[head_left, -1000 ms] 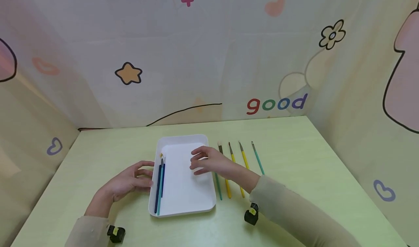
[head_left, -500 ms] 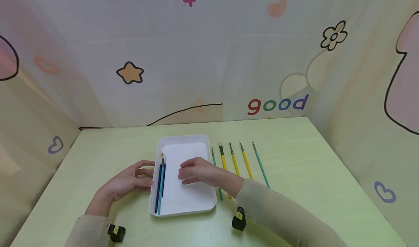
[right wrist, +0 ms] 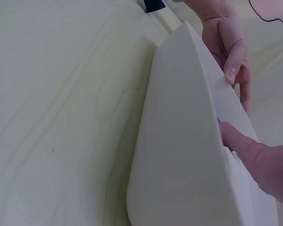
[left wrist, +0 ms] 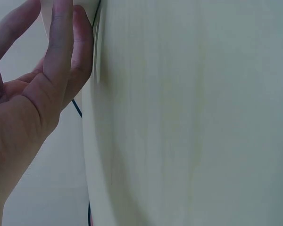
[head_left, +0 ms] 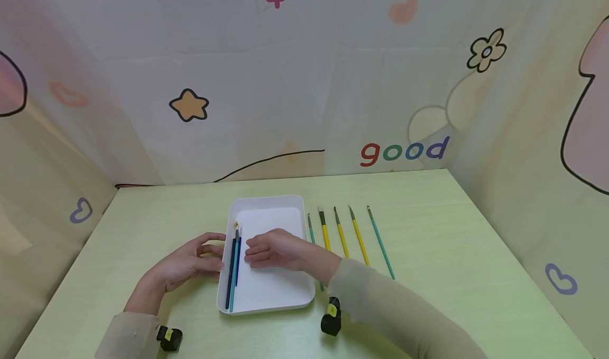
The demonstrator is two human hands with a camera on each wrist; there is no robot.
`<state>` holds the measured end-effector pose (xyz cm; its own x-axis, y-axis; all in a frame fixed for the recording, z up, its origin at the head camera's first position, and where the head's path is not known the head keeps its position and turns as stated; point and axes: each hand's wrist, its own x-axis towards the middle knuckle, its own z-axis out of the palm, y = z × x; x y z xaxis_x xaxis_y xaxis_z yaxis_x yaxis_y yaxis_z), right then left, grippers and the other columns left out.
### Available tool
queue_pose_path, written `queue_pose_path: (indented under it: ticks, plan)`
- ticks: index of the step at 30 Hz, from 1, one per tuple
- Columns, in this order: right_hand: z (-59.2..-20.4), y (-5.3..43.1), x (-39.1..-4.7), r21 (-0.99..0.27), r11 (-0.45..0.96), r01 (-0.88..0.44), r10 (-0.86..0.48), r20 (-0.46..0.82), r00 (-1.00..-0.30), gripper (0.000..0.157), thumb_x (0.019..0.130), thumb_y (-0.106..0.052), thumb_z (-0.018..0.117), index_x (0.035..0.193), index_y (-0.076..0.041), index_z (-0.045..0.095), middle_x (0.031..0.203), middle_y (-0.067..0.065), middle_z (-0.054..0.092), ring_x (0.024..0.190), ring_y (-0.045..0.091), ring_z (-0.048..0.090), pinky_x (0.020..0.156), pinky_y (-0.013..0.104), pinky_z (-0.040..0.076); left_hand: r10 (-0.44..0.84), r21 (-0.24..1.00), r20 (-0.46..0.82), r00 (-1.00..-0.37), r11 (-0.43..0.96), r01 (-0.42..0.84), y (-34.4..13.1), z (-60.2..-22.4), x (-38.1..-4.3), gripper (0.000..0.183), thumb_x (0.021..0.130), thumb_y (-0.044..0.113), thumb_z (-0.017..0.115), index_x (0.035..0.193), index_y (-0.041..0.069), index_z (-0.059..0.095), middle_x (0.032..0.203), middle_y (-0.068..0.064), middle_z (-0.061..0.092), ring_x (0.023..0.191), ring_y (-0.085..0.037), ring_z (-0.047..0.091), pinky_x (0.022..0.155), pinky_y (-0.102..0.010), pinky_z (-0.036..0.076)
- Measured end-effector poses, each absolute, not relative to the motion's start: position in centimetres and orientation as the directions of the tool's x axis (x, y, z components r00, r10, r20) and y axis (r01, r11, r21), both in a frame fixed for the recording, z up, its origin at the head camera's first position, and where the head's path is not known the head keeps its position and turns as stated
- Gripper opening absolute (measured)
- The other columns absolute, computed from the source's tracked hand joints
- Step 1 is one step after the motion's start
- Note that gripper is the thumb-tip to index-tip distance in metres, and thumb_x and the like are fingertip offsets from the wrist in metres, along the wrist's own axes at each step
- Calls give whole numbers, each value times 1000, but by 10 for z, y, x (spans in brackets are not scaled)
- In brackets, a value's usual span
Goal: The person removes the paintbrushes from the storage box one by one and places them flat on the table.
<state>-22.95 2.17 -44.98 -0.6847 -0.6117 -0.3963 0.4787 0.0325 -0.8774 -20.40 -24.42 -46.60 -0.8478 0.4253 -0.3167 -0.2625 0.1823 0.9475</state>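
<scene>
A white rectangular tray (head_left: 285,295) lies on the table. Along its left side rest a dark blue paintbrush (head_left: 230,277), a teal paintbrush (head_left: 233,282) and a shorter navy paintbrush (head_left: 238,264), side by side. My right hand (head_left: 280,250) is over the tray floor, fingers fairly straight and fingertips just right of these brushes; whether they touch is unclear. Nothing is seen in it. My left hand (head_left: 190,264) touches the tray's left wall with loosely bent fingers. In the right wrist view the tray's side (right wrist: 179,141) partly hides the right hand (right wrist: 269,165).
Right of the tray lie a teal brush (head_left: 311,229), a wide-tipped yellow brush (head_left: 325,235), two slimmer yellow brushes (head_left: 341,237) and another teal brush (head_left: 380,242). My right forearm covers some of their lower ends. A patterned cloth (head_left: 285,84) stands behind the pale green table (head_left: 452,242).
My right hand has moved left across the tray toward the brushes lying in it, and its fingers have come closer together. The left hand has stayed at the tray's left side.
</scene>
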Motion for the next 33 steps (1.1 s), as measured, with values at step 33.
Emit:
queue_pose_path:
  ticks: [33]
  plan:
    - [-472,-12,-226,-919,43,391,-551,-348,-758,37,99,-3,65,133,9,58,113,14,70,106,26,69,92,41,58,457,948,-312,-833,209,-240,-245,-466,-205,79,92,5,76,155,4,29,135,-27,48,109,-33,65,93,-43,57]
